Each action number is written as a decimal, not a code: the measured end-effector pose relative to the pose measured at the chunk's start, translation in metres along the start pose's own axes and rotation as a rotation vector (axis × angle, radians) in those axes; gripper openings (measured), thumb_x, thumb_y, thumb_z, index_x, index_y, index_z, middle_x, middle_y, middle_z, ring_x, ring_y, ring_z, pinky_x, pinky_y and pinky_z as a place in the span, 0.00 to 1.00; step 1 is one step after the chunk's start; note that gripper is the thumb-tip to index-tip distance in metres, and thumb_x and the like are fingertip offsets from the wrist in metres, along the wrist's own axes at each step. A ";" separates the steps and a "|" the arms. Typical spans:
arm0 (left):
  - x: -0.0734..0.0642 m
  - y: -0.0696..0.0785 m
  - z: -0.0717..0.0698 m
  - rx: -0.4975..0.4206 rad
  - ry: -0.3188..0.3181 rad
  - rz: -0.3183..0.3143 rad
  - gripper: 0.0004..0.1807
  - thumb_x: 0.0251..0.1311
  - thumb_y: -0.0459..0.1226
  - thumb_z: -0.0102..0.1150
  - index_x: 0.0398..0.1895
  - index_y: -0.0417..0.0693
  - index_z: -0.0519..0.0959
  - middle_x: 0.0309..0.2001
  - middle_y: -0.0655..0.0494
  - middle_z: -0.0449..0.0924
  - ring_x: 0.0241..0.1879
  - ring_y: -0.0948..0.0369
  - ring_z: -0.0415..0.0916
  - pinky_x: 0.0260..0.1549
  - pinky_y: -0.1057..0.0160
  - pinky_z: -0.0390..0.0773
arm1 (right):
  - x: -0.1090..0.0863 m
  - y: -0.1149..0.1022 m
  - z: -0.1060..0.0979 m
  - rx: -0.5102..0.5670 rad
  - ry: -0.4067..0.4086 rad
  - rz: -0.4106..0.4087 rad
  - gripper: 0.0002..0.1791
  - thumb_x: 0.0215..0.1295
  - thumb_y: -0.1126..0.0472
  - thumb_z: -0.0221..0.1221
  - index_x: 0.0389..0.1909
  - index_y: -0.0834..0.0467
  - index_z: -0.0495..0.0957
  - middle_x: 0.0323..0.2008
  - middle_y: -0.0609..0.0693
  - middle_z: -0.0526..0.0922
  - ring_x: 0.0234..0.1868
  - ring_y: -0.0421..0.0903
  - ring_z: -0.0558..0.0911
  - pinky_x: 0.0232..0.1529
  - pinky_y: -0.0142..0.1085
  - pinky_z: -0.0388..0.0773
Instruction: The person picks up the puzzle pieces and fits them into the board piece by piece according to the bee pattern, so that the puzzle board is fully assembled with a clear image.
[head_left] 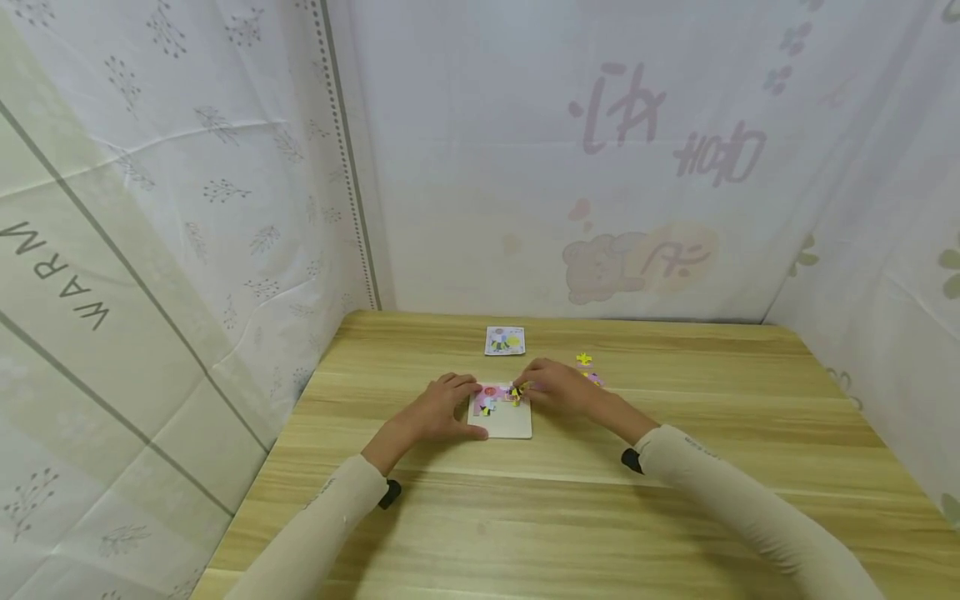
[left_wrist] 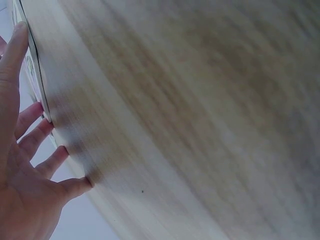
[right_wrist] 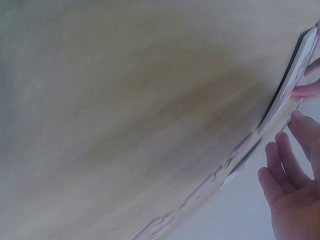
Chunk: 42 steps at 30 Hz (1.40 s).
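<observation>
A white puzzle board (head_left: pixel 512 427) lies on the table with pink pieces (head_left: pixel 490 391) of a bee picture fitted along its top and left. My left hand (head_left: pixel 438 408) holds it at the left side, thumb by the lower left corner and fingertips by the upper left. The left wrist view shows that thumb (left_wrist: pixel 15 52) along the board's edge, fingers spread. Over the board's upper right, my right hand (head_left: pixel 558 386) pinches a yellow-and-black puzzle piece (head_left: pixel 516 391). In the right wrist view this thin piece (right_wrist: pixel 291 118) is between thumb and fingertips, seen edge-on.
Behind the board lies a square picture card (head_left: pixel 505 341) with a bee on it. Several loose puzzle pieces (head_left: pixel 584 359) lie to the right, past the right hand. The wooden table (head_left: pixel 525 533) is closed in by printed curtains (head_left: pixel 480 167) at the back and both sides.
</observation>
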<state>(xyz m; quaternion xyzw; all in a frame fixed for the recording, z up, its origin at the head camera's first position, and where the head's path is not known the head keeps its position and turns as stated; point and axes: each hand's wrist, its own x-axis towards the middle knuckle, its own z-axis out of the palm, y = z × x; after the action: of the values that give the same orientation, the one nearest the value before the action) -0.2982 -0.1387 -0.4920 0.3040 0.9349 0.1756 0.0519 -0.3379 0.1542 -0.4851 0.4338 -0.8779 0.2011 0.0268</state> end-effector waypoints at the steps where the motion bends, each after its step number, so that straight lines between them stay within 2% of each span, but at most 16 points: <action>1: 0.000 0.000 0.000 0.002 -0.001 -0.001 0.49 0.56 0.64 0.71 0.73 0.45 0.71 0.75 0.47 0.67 0.75 0.45 0.60 0.71 0.35 0.60 | 0.001 -0.001 0.001 -0.003 -0.005 -0.009 0.12 0.72 0.63 0.65 0.54 0.55 0.87 0.50 0.53 0.84 0.50 0.48 0.83 0.51 0.44 0.82; 9: 0.000 0.000 -0.002 -0.005 -0.002 0.001 0.48 0.56 0.64 0.71 0.73 0.45 0.72 0.75 0.47 0.67 0.75 0.44 0.60 0.72 0.36 0.58 | 0.003 -0.010 0.010 0.012 -0.047 -0.005 0.12 0.75 0.60 0.63 0.55 0.57 0.87 0.50 0.51 0.84 0.52 0.46 0.82 0.53 0.41 0.82; 18: 0.001 -0.001 0.000 0.012 -0.016 -0.010 0.49 0.56 0.65 0.70 0.74 0.46 0.71 0.75 0.48 0.67 0.75 0.45 0.60 0.72 0.35 0.59 | 0.007 -0.020 0.020 -0.006 -0.081 0.001 0.12 0.74 0.59 0.64 0.54 0.54 0.88 0.51 0.51 0.84 0.51 0.46 0.83 0.50 0.39 0.83; 27: 0.001 -0.001 0.001 0.004 -0.010 -0.007 0.48 0.56 0.65 0.70 0.73 0.46 0.72 0.75 0.48 0.67 0.75 0.45 0.60 0.72 0.35 0.59 | 0.007 -0.022 0.026 -0.037 -0.072 -0.033 0.12 0.74 0.59 0.64 0.54 0.55 0.87 0.51 0.51 0.84 0.53 0.47 0.81 0.51 0.39 0.82; 42: -0.003 0.002 -0.002 -0.027 0.008 0.012 0.48 0.57 0.63 0.72 0.73 0.44 0.72 0.74 0.47 0.68 0.75 0.43 0.60 0.71 0.32 0.58 | 0.012 -0.029 0.026 -0.092 -0.061 -0.049 0.13 0.74 0.58 0.64 0.55 0.55 0.87 0.49 0.50 0.84 0.49 0.43 0.81 0.48 0.36 0.82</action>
<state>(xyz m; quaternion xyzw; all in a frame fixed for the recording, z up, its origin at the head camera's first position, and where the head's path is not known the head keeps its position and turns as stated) -0.2951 -0.1400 -0.4898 0.3081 0.9308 0.1900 0.0513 -0.3197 0.1192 -0.4965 0.4596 -0.8756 0.1465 0.0248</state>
